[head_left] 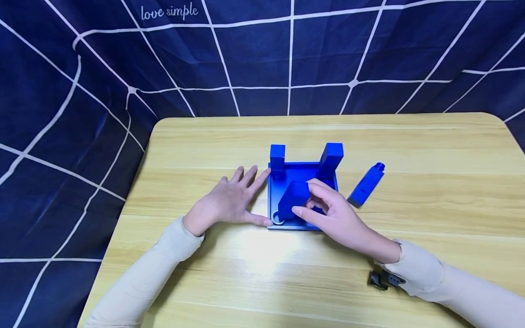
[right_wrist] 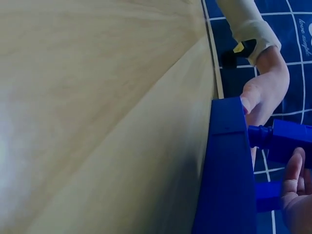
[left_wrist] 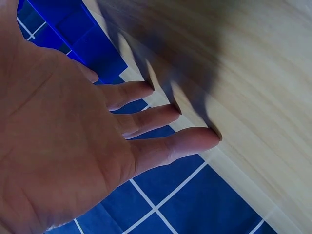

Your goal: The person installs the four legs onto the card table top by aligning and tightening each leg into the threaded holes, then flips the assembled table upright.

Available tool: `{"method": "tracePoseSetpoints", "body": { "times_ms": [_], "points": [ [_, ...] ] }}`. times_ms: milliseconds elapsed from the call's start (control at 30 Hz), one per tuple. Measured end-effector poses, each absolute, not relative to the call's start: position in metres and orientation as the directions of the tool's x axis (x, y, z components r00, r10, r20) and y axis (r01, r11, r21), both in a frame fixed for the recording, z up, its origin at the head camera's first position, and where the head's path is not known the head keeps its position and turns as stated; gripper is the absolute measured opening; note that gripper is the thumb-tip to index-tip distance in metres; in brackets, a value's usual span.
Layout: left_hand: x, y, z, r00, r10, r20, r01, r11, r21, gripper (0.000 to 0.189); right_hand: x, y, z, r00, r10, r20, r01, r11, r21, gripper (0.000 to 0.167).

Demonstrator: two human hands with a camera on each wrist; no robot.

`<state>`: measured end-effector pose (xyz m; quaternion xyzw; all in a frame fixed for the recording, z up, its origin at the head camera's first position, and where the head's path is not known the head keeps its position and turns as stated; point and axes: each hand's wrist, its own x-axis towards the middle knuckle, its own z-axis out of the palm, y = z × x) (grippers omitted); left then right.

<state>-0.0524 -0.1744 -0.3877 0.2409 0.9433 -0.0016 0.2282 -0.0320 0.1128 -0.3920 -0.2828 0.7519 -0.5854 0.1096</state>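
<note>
A square blue base [head_left: 295,180] with a raised rim lies on the table, a round ring [head_left: 277,218] at its front left corner. Two blue legs, the back left leg [head_left: 277,159] and the back right leg [head_left: 331,158], stand upright on it. My right hand [head_left: 334,214] pinches a third blue leg [head_left: 293,199] near that ring; its narrow threaded end [right_wrist: 260,136] faces the base in the right wrist view. Whether that end has entered the ring, I cannot tell. Fingers spread, my left hand [head_left: 231,198] touches the base's left edge with thumb and index fingertip.
A fourth blue leg [head_left: 367,186] lies on its side, right of the base, threaded end pointing away. The wooden table [head_left: 205,282] has a dark blue cloth [head_left: 262,59] with white lines behind it and on the left.
</note>
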Motion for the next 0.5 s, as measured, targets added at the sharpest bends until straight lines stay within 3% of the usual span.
{"method": "tracePoseSetpoints", "body": {
  "times_ms": [200,500],
  "points": [
    [-0.0526,-0.1732,-0.3864,-0.779,0.449,-0.439,0.452,0.886,0.103,0.132,-0.0322,0.1059,-0.3912,-0.792,-0.584,0.177,-0.319,0.148,-0.936,0.03],
    [-0.0531,-0.1706,-0.3873,-0.777,0.44,-0.449,0.45,0.888,0.092,0.132,-0.0329,0.1027,-0.392,-0.777,-0.609,0.158,-0.343,0.2,-0.918,0.014]
  ]
}}
